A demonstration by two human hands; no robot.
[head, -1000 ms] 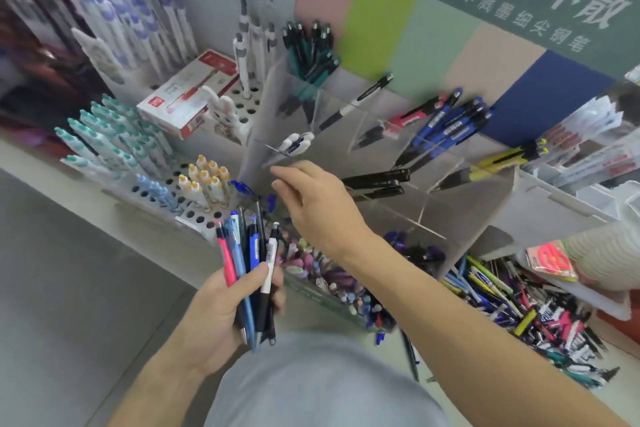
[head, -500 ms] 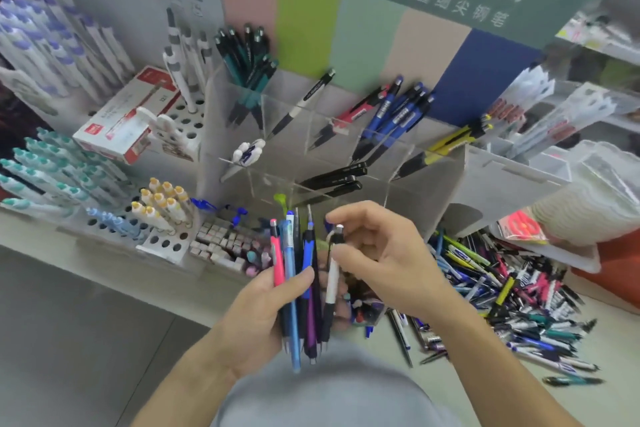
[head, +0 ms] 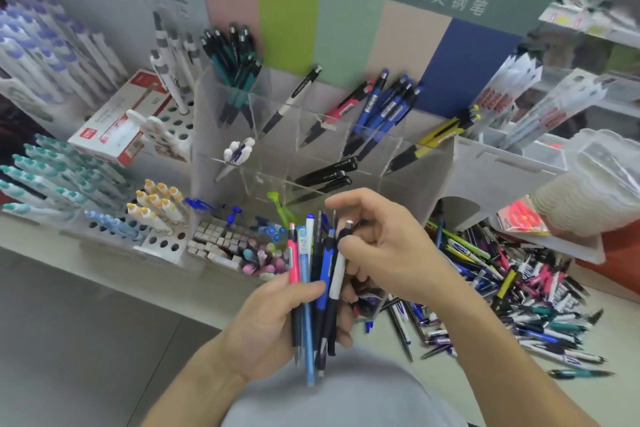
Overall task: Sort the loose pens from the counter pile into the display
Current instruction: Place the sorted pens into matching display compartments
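My left hand [head: 273, 319] grips a bundle of pens [head: 313, 274] upright: a pink one, light blue, dark blue, black and a white-and-black one. My right hand [head: 388, 246] is at the bundle's top and pinches the upper end of the white-and-black pen [head: 337, 274]. Behind the hands stands the clear acrylic display [head: 304, 135], its compartments holding teal, black-and-white, red, blue, yellow and black pens. The loose pile of pens [head: 512, 284] is spread on the counter to the right.
White peg racks [head: 162, 243] with teal, purple and yellow-capped pens stand at the left, with a red-and-white box [head: 117, 121] behind them. A low tray of erasers and pastel caps [head: 235, 250] sits in front of the display. Clear bins [head: 554, 163] fill the right.
My right hand came back from the display's compartments to the bundle and took hold of the white-and-black pen's top. The view swung right, so the pile shows more.
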